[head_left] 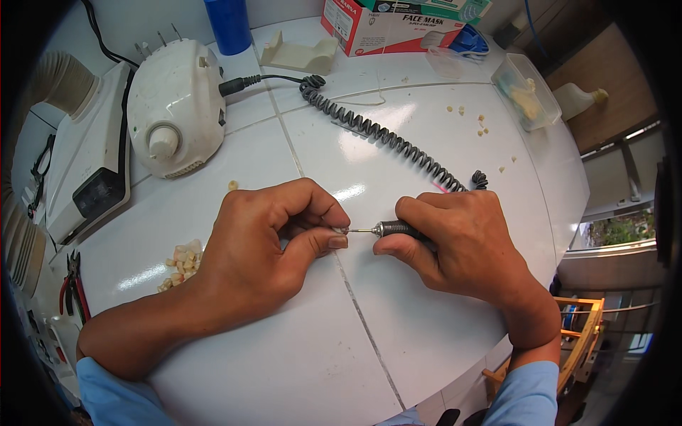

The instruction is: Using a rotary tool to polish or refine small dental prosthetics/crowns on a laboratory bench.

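Right at the middle of the desk (298, 362), here's the action: the left hand (270, 241) pinches a small pale piece (340, 230) between thumb and forefinger, and the right hand (462, 241) is wrapped round a dark rotary handpiece (400, 228), thumb along its underside, fingers curled over the top. The thin metal bit (361, 230) runs straight in to the pinch and seems to meet the piece; the contact itself is too small to be sure of.

So how far along? This one piece looks to be mid-work: tool and piece are together, neither set down. Over by the left edge, beside the left forearm, sits a heap of cream pieces (186, 264), with a lone piece (233, 184) beyond the left hand. Toward the far right corner there's a loose scatter of small pieces (483, 124). Which group is finished and which waits, I can't tell; with that many lying about, my guess is plenty may be left.

Now the lines! The handpiece lies almost level, its long axis close to parallel with the near edge, bit pointing at the left edge, rear end hidden in the right palm toward the right edge. The bit carries on that same line. The pale piece is mostly covered by fingertips, so no calling its long axis. Beyond, the coiled cord (387, 135) slants from the white control box (174, 106) at the far left down toward the right hand.
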Action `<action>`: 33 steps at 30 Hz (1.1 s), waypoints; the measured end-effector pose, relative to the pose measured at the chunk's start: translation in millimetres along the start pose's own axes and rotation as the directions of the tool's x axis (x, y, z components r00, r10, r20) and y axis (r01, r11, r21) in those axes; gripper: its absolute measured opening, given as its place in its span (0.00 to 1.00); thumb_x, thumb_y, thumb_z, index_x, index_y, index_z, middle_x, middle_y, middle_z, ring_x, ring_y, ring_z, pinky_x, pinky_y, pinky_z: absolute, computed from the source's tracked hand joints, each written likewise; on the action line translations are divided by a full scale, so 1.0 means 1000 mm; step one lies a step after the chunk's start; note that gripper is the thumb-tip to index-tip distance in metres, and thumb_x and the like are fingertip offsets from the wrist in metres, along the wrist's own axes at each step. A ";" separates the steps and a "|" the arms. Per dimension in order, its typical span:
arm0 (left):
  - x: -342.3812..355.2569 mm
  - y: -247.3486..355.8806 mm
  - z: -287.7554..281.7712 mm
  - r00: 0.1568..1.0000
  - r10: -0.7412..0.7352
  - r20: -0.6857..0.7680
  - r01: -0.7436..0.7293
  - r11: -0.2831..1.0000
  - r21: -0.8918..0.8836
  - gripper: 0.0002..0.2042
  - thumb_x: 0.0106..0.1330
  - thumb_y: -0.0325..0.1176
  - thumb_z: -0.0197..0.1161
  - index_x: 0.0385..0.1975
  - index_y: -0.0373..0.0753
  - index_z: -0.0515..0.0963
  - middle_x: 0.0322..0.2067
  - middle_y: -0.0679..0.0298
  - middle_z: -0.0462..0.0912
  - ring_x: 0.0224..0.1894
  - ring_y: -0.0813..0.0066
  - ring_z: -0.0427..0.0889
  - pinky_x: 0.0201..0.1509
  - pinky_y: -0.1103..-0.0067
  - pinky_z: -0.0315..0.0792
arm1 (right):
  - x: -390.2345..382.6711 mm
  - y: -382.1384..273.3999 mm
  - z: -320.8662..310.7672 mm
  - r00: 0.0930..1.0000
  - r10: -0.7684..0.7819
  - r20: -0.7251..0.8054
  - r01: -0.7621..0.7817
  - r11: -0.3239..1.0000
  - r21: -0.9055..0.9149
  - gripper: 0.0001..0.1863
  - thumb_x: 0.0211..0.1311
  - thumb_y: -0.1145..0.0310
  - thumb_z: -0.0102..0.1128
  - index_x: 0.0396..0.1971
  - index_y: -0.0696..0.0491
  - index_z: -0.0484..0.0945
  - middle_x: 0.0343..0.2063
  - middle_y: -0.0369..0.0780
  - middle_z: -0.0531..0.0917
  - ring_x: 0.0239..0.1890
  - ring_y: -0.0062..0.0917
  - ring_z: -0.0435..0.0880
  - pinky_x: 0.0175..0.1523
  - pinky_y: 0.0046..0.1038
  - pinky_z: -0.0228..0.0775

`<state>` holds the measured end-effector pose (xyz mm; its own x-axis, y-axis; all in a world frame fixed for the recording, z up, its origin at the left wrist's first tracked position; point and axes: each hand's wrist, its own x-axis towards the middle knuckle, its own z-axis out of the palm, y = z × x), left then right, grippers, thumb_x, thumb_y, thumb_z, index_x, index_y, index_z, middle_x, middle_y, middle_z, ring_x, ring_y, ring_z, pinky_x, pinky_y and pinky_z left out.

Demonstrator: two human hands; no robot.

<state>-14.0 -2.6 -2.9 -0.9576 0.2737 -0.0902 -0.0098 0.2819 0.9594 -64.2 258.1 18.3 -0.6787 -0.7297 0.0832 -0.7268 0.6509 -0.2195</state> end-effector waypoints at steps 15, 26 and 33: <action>0.000 0.000 0.000 1.000 -0.015 0.022 0.015 1.000 0.005 0.05 0.74 0.14 0.64 0.45 0.26 0.82 0.41 0.58 0.90 0.46 0.76 0.89 0.55 0.79 0.84 | -0.001 0.000 0.001 1.000 -0.001 0.005 0.001 1.000 -0.010 0.27 0.75 0.40 0.66 0.29 0.50 0.82 0.17 0.37 0.83 0.16 0.35 0.82 0.21 0.38 0.66; -0.003 -0.005 0.002 0.994 0.111 -0.020 -0.108 0.990 0.092 0.04 0.73 0.17 0.69 0.43 0.28 0.82 0.38 0.60 0.89 0.43 0.79 0.88 0.50 0.80 0.83 | 0.000 -0.001 0.000 1.000 0.001 0.010 -0.001 1.000 -0.011 0.28 0.75 0.39 0.67 0.28 0.50 0.82 0.17 0.38 0.84 0.16 0.36 0.83 0.21 0.37 0.69; -0.002 -0.006 0.001 0.989 0.146 -0.018 -0.143 0.983 0.117 0.05 0.72 0.18 0.72 0.43 0.30 0.83 0.38 0.61 0.89 0.42 0.80 0.88 0.48 0.80 0.83 | -0.001 -0.001 0.001 1.000 -0.007 0.000 0.007 1.000 -0.025 0.28 0.75 0.39 0.67 0.28 0.50 0.82 0.17 0.38 0.83 0.16 0.35 0.83 0.21 0.37 0.68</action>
<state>-11.7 -3.5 -8.5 -0.9536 0.2958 0.0556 0.1611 0.3459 0.9243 -63.2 257.8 17.0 -0.6735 -0.7342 0.0852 -0.7339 0.6506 -0.1950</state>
